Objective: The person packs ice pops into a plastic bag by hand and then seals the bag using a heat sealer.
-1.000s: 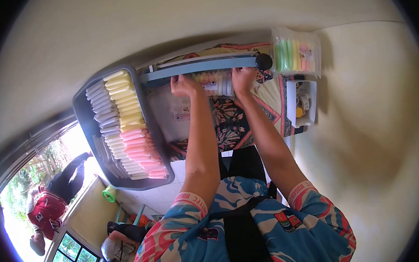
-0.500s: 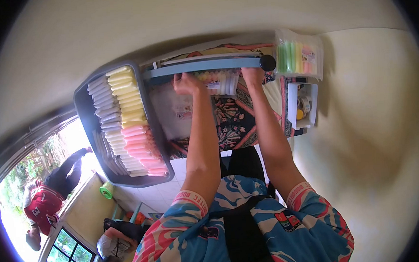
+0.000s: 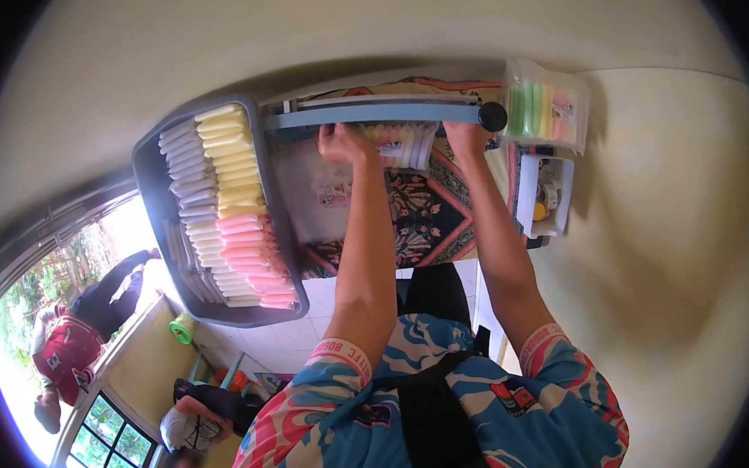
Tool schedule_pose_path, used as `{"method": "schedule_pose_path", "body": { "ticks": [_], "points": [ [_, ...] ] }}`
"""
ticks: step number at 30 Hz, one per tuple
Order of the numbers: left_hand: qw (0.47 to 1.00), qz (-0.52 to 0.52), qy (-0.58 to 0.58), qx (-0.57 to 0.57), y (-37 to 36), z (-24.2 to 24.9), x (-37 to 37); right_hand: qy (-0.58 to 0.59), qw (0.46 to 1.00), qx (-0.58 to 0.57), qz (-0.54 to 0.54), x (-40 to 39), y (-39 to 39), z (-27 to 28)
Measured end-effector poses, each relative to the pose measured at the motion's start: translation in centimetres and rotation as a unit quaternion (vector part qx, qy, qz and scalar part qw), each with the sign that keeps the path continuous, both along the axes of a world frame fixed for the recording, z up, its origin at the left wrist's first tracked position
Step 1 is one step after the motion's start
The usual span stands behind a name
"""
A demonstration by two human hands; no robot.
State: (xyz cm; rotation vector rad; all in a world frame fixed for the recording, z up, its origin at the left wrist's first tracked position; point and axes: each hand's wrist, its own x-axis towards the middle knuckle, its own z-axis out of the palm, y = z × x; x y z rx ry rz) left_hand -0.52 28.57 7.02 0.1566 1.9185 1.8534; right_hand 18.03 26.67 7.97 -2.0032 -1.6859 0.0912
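A blue-armed bag sealer with a black round knob lies across the far side of the patterned cloth. Beneath its arm, a clear plastic bag of coloured sticks, with a printed label, reaches out toward me. My left hand is closed at the bag's left edge, its fingertips against the underside of the arm. Close to the knob, at the bag's right side, is my right hand; the arm hides its fingers. Flat clear bags with printed labels lie left of my left forearm.
A dark grey tub at left holds rows of purple, yellow, white and pink sticks. On the right are a filled bag and a white container with tape rolls. Patterned cloth covers the table. Two people are at lower left.
The view has shifted slightly, so the table items sit a little farther right. Both hands stay at the sealer, and the bag remains under its arm.
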Motion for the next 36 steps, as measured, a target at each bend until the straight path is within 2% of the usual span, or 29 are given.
{"method": "schedule_pose_path", "body": {
  "ticks": [3,5,8,11,15,17,22,24,26,29,30,32,34,36],
  "points": [
    [0.998,0.014,-0.046,0.033,0.2,0.0,0.2,0.003,0.999,0.029,0.014,-0.2,0.2,-0.2],
    [0.999,0.008,-0.038,0.015,0.1,0.4,0.1,-0.021,0.998,0.042,0.052,1.0,0.5,-2.8],
    [1.000,0.006,-0.027,-0.006,0.1,1.1,0.2,0.029,0.995,0.054,0.082,2.5,1.1,-6.4],
    [1.000,-0.002,-0.015,0.025,0.1,0.5,0.1,0.014,0.981,-0.036,0.192,4.2,1.3,-8.1],
    [1.000,0.002,0.001,0.028,0.0,0.1,0.1,0.137,0.981,-0.104,0.083,3.8,1.5,-9.1],
    [0.999,0.001,0.003,0.040,0.0,-0.9,0.1,0.247,0.954,-0.163,0.052,3.0,1.9,-5.7],
    [0.999,-0.009,0.028,0.019,-0.1,-1.4,-0.1,0.043,0.951,-0.288,0.102,3.1,3.4,-3.4],
    [0.998,-0.016,0.063,-0.017,-0.2,-1.5,-0.2,-0.001,0.945,-0.307,0.116,3.2,3.4,-3.3],
    [0.999,-0.022,0.035,0.021,-0.1,-1.8,-0.3,-0.023,0.937,-0.324,0.132,3.6,3.5,-3.6],
    [0.999,-0.017,0.013,0.042,-0.6,-3.1,-0.5,0.081,0.942,-0.286,0.153,4.4,3.9,-4.2],
    [0.999,-0.014,0.009,0.045,-0.5,-3.2,-0.5,0.195,0.940,-0.230,0.160,4.2,3.6,-4.1],
    [0.998,-0.019,0.001,0.056,-0.5,-2.0,-0.4,0.406,0.888,-0.112,0.183,4.1,3.4,-4.3],
    [0.997,-0.026,-0.008,0.067,-0.6,-1.1,-0.2,0.482,0.838,-0.169,0.191,4.4,4.2,-4.3],
    [0.998,-0.052,0.007,0.047,-0.9,-1.6,-0.5,0.456,0.838,-0.214,0.210,4.6,4.4,-2.8]
  ]
}}
